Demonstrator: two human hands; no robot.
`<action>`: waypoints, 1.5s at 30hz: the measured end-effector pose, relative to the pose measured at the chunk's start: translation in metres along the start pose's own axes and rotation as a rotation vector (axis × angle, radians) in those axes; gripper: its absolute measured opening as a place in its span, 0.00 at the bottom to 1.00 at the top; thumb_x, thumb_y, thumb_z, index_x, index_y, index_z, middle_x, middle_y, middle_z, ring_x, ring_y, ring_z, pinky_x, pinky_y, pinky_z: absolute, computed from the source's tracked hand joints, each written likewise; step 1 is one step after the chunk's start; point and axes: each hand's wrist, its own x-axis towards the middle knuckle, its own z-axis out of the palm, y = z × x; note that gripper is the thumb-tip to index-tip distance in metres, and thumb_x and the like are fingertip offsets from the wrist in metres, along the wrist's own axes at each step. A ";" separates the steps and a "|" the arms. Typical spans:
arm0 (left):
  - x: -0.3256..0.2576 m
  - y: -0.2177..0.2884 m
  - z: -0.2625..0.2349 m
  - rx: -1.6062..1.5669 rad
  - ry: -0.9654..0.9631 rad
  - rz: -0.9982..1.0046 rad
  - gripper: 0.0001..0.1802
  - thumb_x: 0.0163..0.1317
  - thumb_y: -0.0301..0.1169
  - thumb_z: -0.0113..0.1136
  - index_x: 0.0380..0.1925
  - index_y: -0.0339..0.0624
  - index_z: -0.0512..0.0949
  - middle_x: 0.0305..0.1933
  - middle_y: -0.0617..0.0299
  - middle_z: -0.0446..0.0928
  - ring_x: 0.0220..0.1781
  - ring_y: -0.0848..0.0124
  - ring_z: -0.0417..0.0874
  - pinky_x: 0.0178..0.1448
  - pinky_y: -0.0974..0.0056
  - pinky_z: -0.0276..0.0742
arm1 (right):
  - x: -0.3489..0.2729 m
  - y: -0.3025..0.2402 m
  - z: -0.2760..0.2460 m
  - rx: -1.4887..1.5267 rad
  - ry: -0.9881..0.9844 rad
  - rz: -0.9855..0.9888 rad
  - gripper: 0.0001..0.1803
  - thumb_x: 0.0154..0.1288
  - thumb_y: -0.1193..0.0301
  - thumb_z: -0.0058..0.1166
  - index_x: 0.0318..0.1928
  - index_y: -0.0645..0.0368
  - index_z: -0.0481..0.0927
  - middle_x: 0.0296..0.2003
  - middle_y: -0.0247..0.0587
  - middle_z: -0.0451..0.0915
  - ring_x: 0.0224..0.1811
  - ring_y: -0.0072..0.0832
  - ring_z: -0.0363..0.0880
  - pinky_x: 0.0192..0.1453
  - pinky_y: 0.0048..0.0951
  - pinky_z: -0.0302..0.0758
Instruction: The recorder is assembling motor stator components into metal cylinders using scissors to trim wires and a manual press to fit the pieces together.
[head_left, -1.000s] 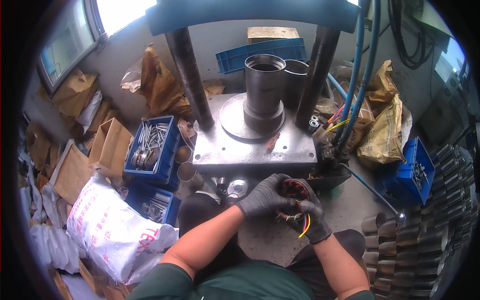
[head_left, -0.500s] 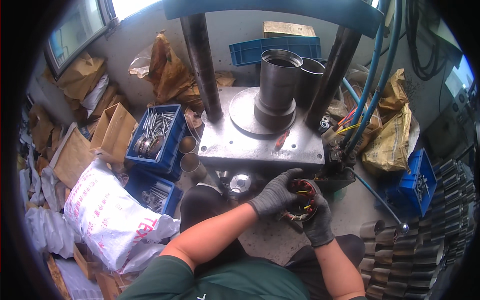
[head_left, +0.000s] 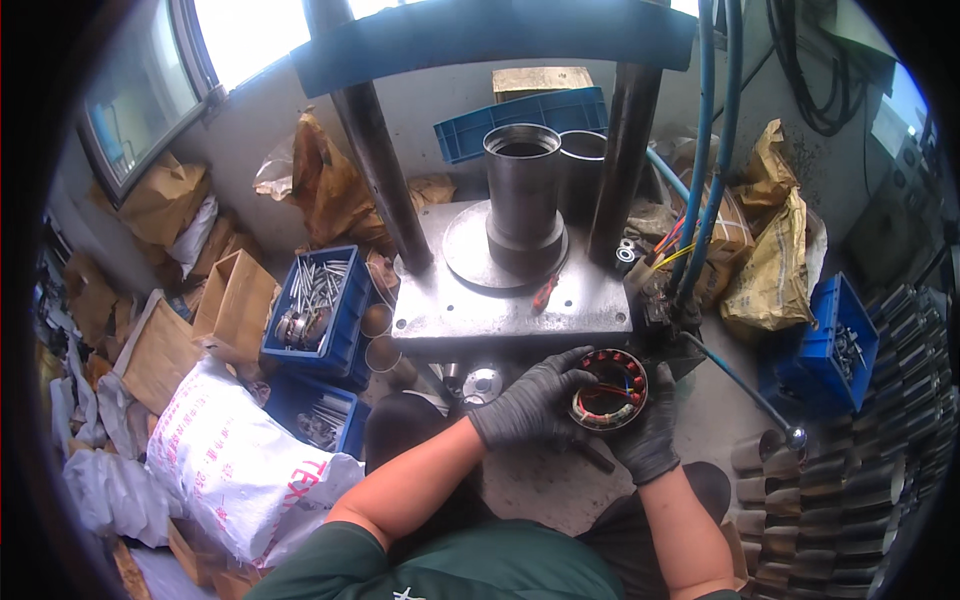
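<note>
Between both hands, in front of the press, I hold a round motor stator (head_left: 622, 366) with a metal rim, red windings and loose coloured wires inside. Its open end faces up toward me. My left hand (head_left: 535, 398), in a grey glove, grips its left side with the thumb at the rim. The gloved right hand (head_left: 648, 438) is wrapped round its right and lower side; some of those fingers are hidden behind it. On the press plate (head_left: 425, 312) beyond stands a steel cylinder (head_left: 522, 190) on a round disc (head_left: 462, 250). A small red tool (head_left: 545, 292) lies by the disc.
Press columns (head_left: 375, 160) and blue hoses (head_left: 712, 190) rise ahead. Blue crates (head_left: 350, 315) of metal parts and a white sack (head_left: 235, 460) stand at left. To the right are a ball-ended lever (head_left: 795, 437), another blue crate (head_left: 842, 340) and stacked metal sleeves (head_left: 830, 510).
The stator has turned in my hands, so its open end and windings show more fully. My left fingers have moved down from its top edge to its left side. The view has shifted.
</note>
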 end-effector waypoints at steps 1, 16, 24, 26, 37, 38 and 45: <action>0.002 0.001 -0.002 -0.038 0.035 0.024 0.40 0.41 0.41 0.85 0.55 0.44 0.78 0.74 0.41 0.62 0.71 0.43 0.70 0.75 0.50 0.71 | 0.000 -0.001 0.002 0.006 -0.015 -0.006 0.47 0.64 0.29 0.42 0.69 0.51 0.72 0.64 0.48 0.75 0.66 0.49 0.74 0.70 0.55 0.73; 0.129 0.048 -0.152 0.140 0.578 0.167 0.24 0.47 0.24 0.78 0.46 0.43 0.82 0.65 0.51 0.76 0.71 0.58 0.74 0.65 0.57 0.78 | 0.050 0.008 -0.051 -0.246 0.051 -0.048 0.22 0.71 0.58 0.60 0.56 0.60 0.79 0.43 0.47 0.84 0.43 0.40 0.84 0.51 0.44 0.80; 0.186 0.014 -0.219 0.291 0.575 -0.137 0.20 0.51 0.28 0.74 0.46 0.39 0.82 0.55 0.51 0.79 0.59 0.61 0.78 0.60 0.57 0.79 | 0.056 0.032 -0.042 -1.851 -0.078 -0.489 0.15 0.57 0.71 0.63 0.46 0.61 0.85 0.42 0.54 0.85 0.47 0.48 0.85 0.54 0.41 0.82; 0.183 -0.006 -0.217 0.294 0.579 -0.177 0.20 0.51 0.33 0.75 0.44 0.40 0.83 0.49 0.53 0.81 0.52 0.64 0.81 0.56 0.58 0.80 | 0.062 0.035 -0.052 -1.914 -0.171 -0.295 0.18 0.59 0.67 0.63 0.49 0.60 0.85 0.44 0.54 0.86 0.49 0.47 0.85 0.56 0.41 0.81; 0.174 -0.066 -0.242 0.196 0.497 -0.373 0.23 0.54 0.40 0.78 0.46 0.39 0.83 0.41 0.58 0.87 0.42 0.73 0.87 0.50 0.68 0.84 | 0.057 0.047 -0.047 -2.089 -0.434 -0.005 0.26 0.64 0.53 0.59 0.56 0.56 0.83 0.51 0.56 0.83 0.56 0.52 0.82 0.62 0.48 0.76; 0.172 -0.070 -0.245 0.198 0.500 -0.378 0.23 0.54 0.40 0.78 0.46 0.39 0.83 0.41 0.58 0.87 0.42 0.73 0.87 0.50 0.68 0.84 | 0.057 0.048 -0.045 -2.096 -0.443 -0.008 0.26 0.64 0.53 0.58 0.56 0.56 0.83 0.51 0.55 0.83 0.56 0.52 0.82 0.63 0.48 0.76; 0.181 -0.056 -0.238 0.149 0.425 -0.286 0.26 0.55 0.35 0.78 0.51 0.35 0.81 0.46 0.58 0.87 0.47 0.75 0.85 0.54 0.68 0.82 | 0.056 0.048 -0.046 -2.078 -0.473 0.068 0.26 0.64 0.52 0.57 0.56 0.54 0.83 0.53 0.54 0.83 0.57 0.51 0.81 0.64 0.47 0.75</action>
